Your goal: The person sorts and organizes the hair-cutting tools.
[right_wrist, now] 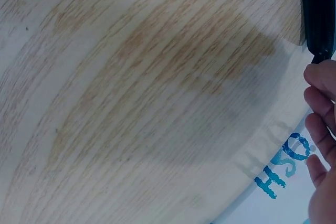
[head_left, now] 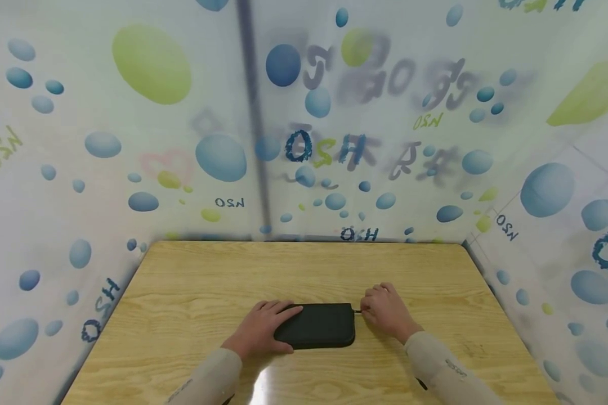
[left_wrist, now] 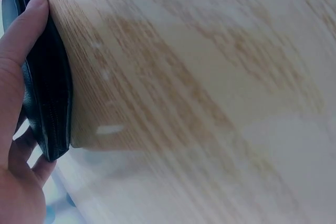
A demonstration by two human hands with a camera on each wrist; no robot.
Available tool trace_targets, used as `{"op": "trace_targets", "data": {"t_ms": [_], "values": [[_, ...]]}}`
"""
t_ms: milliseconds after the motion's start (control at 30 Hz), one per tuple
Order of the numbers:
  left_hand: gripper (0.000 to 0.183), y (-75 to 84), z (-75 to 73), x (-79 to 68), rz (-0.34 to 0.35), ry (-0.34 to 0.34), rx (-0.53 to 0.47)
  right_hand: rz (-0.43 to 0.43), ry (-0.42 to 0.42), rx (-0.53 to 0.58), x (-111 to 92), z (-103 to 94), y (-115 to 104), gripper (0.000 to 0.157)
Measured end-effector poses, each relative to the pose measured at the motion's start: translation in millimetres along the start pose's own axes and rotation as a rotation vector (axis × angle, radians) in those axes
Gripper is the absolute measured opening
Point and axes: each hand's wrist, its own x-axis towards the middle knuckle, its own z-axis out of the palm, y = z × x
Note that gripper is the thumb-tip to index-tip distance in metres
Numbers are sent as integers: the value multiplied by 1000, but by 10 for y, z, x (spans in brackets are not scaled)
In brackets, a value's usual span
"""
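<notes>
Two pale sleeves point(head_left: 210, 379) reach in from the bottom of the frame, and here come the hands, both busy. The left hand point(head_left: 263, 329) grips the left end of a black case point(head_left: 319, 326), thumb along its near edge, fingers over the top. The case lies flat, lower centre of the frame. Just right of it, the right hand point(head_left: 387, 315) pinches a small tab point(head_left: 358, 311) at the case's far right corner!

Watch that pinch: the tab looks slim, so a sharp tug could slip it from those fingertips. And if the left grip slackens under a pull, the case might well skid or twist across the smooth-looking surface point(head_left: 208, 270). Behind it all, filling the upper frame, hangs a spotted backdrop point(head_left: 182, 124) with reversed lettering.
</notes>
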Motion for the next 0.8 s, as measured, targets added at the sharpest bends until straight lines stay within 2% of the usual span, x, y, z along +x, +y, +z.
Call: {"op": "trace_targets", "data": {"t_ms": [167, 433, 667, 800], "values": [[89, -8, -3, 13, -2, -14, -2, -50, -11, -17, -16, -19, 11, 17], [89, -9, -6, 17, -3, -7, -7, -126, -48, 35, -68, -109, 5, 16], [89, 1, -8, 11, 11, -8, -12, -150, -174, 186, -129, -175, -12, 6], [89, -1, -4, 8, 12, 5, -14, -151, -216, 217, -132, -180, -24, 4]]}}
